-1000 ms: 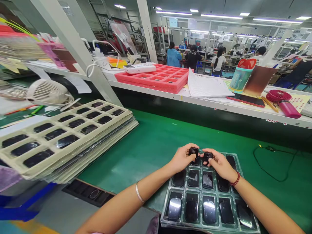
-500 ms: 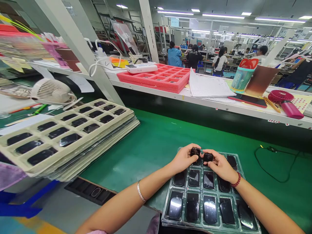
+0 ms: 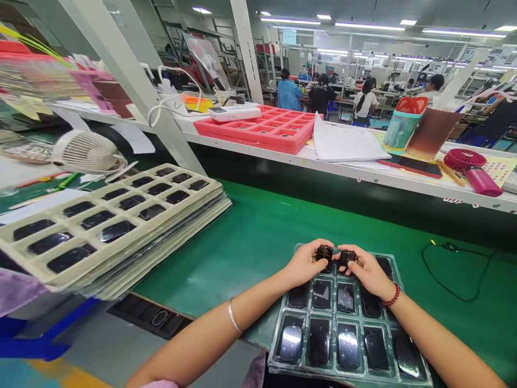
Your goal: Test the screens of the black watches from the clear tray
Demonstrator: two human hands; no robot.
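My left hand (image 3: 306, 263) is closed on a small black glossy rounded piece (image 3: 325, 253), pinched between thumb and fingers. In my right hand (image 3: 367, 270) is a second black glossy piece (image 3: 346, 257), held close beside the first. Both hands are over the far rows of a clear plastic tray (image 3: 334, 314). Its compartments hold several dark rounded-rectangular pieces, such as the glossy black piece (image 3: 319, 343) in the near row. My hands hide part of the far row.
At left stands a stack of cream trays (image 3: 133, 215) with dark pieces. A white fan (image 3: 84, 152) is behind it. The shelf (image 3: 283, 164) holds a red foam tray (image 3: 262, 129), papers (image 3: 343, 140), a phone (image 3: 412, 165) and a pink fan (image 3: 470, 167). A black cable (image 3: 456, 293) lies on the green mat.
The piece in my right hand has turned, and the fingers round it have shifted slightly. My left hand and its piece have barely moved.
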